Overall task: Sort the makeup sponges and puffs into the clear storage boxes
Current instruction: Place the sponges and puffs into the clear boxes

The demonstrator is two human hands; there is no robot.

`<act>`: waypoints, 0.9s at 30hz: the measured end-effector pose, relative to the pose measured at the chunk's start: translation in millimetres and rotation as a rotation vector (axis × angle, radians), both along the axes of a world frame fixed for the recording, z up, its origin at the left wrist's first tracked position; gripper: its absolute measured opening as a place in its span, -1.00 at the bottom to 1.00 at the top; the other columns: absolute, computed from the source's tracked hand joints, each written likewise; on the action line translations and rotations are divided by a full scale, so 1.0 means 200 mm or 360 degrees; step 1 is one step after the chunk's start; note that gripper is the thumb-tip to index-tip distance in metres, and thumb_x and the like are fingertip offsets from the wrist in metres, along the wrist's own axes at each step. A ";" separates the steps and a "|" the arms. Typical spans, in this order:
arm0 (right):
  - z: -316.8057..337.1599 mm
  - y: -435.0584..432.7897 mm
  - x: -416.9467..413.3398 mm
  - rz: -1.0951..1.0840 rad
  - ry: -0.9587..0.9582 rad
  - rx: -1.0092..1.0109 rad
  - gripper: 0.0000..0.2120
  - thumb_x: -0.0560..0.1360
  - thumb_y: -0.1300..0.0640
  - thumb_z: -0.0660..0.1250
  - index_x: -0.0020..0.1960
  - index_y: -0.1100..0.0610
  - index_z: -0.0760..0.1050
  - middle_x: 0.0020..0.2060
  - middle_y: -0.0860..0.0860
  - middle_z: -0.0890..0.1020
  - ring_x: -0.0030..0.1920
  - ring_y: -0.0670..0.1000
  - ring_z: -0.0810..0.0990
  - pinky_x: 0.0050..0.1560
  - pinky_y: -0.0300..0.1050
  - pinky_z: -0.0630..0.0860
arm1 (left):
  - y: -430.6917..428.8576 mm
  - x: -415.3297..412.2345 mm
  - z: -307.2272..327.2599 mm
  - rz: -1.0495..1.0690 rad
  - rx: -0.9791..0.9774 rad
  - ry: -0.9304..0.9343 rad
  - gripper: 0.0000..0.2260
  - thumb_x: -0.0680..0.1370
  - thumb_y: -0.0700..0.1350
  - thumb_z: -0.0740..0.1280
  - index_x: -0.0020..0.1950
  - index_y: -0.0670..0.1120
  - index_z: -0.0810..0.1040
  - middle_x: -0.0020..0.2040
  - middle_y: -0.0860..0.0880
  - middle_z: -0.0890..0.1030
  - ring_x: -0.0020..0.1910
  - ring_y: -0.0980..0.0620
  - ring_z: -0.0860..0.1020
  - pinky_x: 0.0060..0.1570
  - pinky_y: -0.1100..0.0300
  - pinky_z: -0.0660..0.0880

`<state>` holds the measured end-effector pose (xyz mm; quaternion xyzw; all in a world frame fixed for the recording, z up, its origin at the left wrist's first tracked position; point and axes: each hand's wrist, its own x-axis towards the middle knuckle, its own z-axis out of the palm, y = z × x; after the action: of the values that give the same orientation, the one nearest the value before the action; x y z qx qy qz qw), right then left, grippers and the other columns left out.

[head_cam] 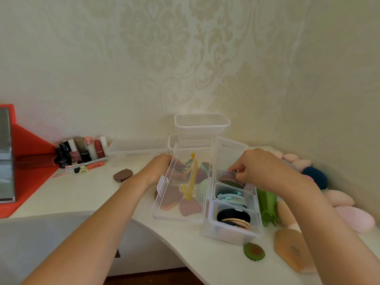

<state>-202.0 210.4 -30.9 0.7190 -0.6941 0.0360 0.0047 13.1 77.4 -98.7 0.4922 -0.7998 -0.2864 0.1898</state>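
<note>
Roughly halfway: right hand point(265, 169) pinches puffs point(228, 178) in the box point(232, 233) beneath it; left hand point(159, 168) grip unclear; sponges point(341, 198) beyond right hand still loose.

Nail polish bottles point(82, 151), round brown compact point(123, 174), pale claw clip point(83, 170), red panel point(28, 153) at left

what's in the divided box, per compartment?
Divided box. Near: black and peach puffs. Middle: blue-green puffs. Far: mauve and dark green puffs, partly covered by the right hand.
</note>
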 end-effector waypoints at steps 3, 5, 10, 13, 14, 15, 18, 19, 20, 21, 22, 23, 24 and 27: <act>0.00 0.00 0.00 -0.0017 -0.0033 0.0031 -0.68 0.49 0.11 0.27 0.16 -0.18 0.58 -0.12 -0.05 0.64 -0.12 0.00 0.57 -0.19 -0.18 0.44 | -0.01 0.00 -0.03 0.0102 -0.0130 -0.0011 -0.89 0.50 -0.17 0.36 -0.12 0.04 0.62 -0.11 0.06 0.60 -0.11 0.06 0.56 -0.11 0.29 0.42; 0.00 0.00 0.00 -0.0022 -0.0057 0.0042 -0.69 0.50 0.11 0.27 0.16 -0.17 0.58 -0.10 -0.04 0.65 -0.14 -0.01 0.56 -0.24 -0.21 0.41 | 0.00 0.01 -0.04 0.0201 -0.0209 0.0062 -0.85 0.51 -0.16 0.35 -0.20 0.07 0.58 -0.20 0.08 0.59 -0.19 0.08 0.54 -0.19 0.35 0.41; 0.00 0.00 0.00 0.0001 -0.0085 0.0034 -0.68 0.49 0.13 0.27 0.16 -0.16 0.59 -0.25 -0.09 0.56 -0.24 -0.04 0.50 -0.33 -0.25 0.36 | 0.04 0.07 -0.03 0.0522 -0.0231 0.0663 -0.90 0.49 -0.12 0.37 -0.19 -0.10 0.64 -0.24 0.05 0.64 -0.28 0.11 0.54 -0.33 0.33 0.37; 0.00 0.00 0.01 0.0021 -0.0101 0.0041 -0.69 0.51 0.13 0.26 0.17 -0.15 0.58 -0.36 -0.14 0.51 -0.33 -0.08 0.43 -0.39 -0.28 0.32 | 0.03 0.09 0.00 0.0714 -0.0206 0.0808 -0.90 0.47 -0.18 0.33 -0.17 -0.16 0.63 -0.26 0.05 0.59 -0.31 0.07 0.47 -0.34 0.26 0.32; 0.00 0.00 0.01 0.0026 -0.0102 0.0039 -0.69 0.51 0.13 0.26 0.17 -0.15 0.58 -0.35 -0.14 0.52 -0.33 -0.08 0.43 -0.41 -0.29 0.30 | 0.03 0.10 0.01 0.0809 -0.0222 0.0821 -0.89 0.47 -0.17 0.33 -0.14 -0.18 0.62 -0.25 0.02 0.58 -0.31 0.06 0.46 -0.33 0.23 0.32; 0.00 0.00 0.01 0.0030 -0.0099 0.0035 -0.69 0.51 0.12 0.26 0.17 -0.15 0.58 -0.30 -0.11 0.57 -0.30 -0.06 0.45 -0.41 -0.30 0.30 | 0.03 0.11 0.03 0.0905 -0.0264 0.0852 -0.87 0.47 -0.16 0.32 -0.10 -0.20 0.61 -0.22 -0.03 0.60 -0.28 0.04 0.47 -0.30 0.20 0.32; -0.01 0.00 0.01 0.0059 -0.0096 0.0015 -0.70 0.52 0.11 0.26 0.18 -0.16 0.58 -0.21 -0.07 0.60 -0.29 -0.06 0.47 -0.43 -0.32 0.27 | 0.07 0.12 0.12 0.1052 -0.0500 0.1010 -0.83 0.48 -0.14 0.31 -0.02 -0.22 0.57 -0.10 -0.10 0.60 -0.16 0.00 0.50 -0.16 0.21 0.33; -0.01 -0.01 0.01 0.0070 -0.0096 0.0007 -0.70 0.53 0.11 0.25 0.18 -0.17 0.58 -0.22 -0.09 0.59 -0.32 -0.09 0.44 -0.43 -0.33 0.25 | 0.10 0.12 0.16 0.1004 -0.0587 0.1033 -0.85 0.48 -0.15 0.31 -0.04 -0.20 0.56 -0.13 -0.07 0.60 -0.17 0.02 0.50 -0.17 0.25 0.33; -0.01 -0.01 0.01 0.0081 -0.0089 -0.0002 -0.70 0.53 0.11 0.24 0.18 -0.17 0.57 -0.22 -0.09 0.59 -0.34 -0.10 0.43 -0.43 -0.34 0.23 | 0.13 0.09 0.21 0.0907 -0.0658 0.1023 -0.90 0.48 -0.16 0.32 -0.07 -0.17 0.55 -0.18 -0.03 0.59 -0.21 0.06 0.50 -0.23 0.32 0.34; -0.01 -0.01 0.01 0.0091 -0.0075 -0.0013 -0.70 0.53 0.11 0.24 0.18 -0.17 0.57 -0.20 -0.09 0.61 -0.34 -0.10 0.42 -0.43 -0.35 0.22 | 0.16 0.06 0.26 0.0770 -0.0701 0.1003 -0.95 0.47 -0.18 0.33 -0.12 -0.14 0.55 -0.24 0.01 0.57 -0.28 0.13 0.49 -0.30 0.39 0.34; -0.01 -0.01 0.01 0.0099 -0.0059 -0.0025 -0.70 0.54 0.11 0.24 0.18 -0.17 0.57 -0.14 -0.07 0.64 -0.33 -0.10 0.42 -0.43 -0.36 0.22 | 0.20 0.02 0.30 0.0604 -0.0712 0.0984 -0.98 0.45 -0.20 0.34 -0.17 -0.10 0.54 -0.29 0.04 0.55 -0.34 0.18 0.47 -0.35 0.43 0.33; -0.01 -0.01 0.01 0.0102 -0.0052 -0.0030 -0.71 0.54 0.10 0.25 0.19 -0.16 0.57 -0.08 -0.06 0.66 -0.34 -0.11 0.42 -0.43 -0.36 0.22 | 0.24 -0.03 0.33 0.0441 -0.0709 0.0964 -0.92 0.45 -0.21 0.36 -0.22 -0.06 0.52 -0.33 0.05 0.55 -0.39 0.18 0.46 -0.37 0.42 0.34; -0.01 -0.01 0.01 0.0097 -0.0057 -0.0032 -0.73 0.54 0.08 0.26 0.19 -0.14 0.57 -0.02 -0.06 0.67 -0.35 -0.13 0.41 -0.41 -0.36 0.23 | 0.26 -0.08 0.36 0.0288 -0.0683 0.0941 -0.87 0.44 -0.22 0.37 -0.26 -0.03 0.51 -0.35 0.03 0.55 -0.41 0.16 0.44 -0.36 0.38 0.35; -0.01 -0.01 0.00 0.0081 -0.0096 -0.0073 -0.74 0.53 0.01 0.30 0.19 -0.05 0.59 0.04 -0.06 0.67 -0.18 -0.10 0.53 -0.25 -0.33 0.36 | 0.32 -0.21 0.36 -0.0017 -0.0627 0.0774 -0.81 0.42 -0.21 0.40 -0.30 0.03 0.48 -0.34 0.04 0.58 -0.40 0.13 0.47 -0.34 0.31 0.38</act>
<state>-201.0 209.2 -32.5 0.7346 -0.6745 0.0736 -0.0006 -29.2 141.8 -25.7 0.3588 -0.7736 -0.2362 0.4659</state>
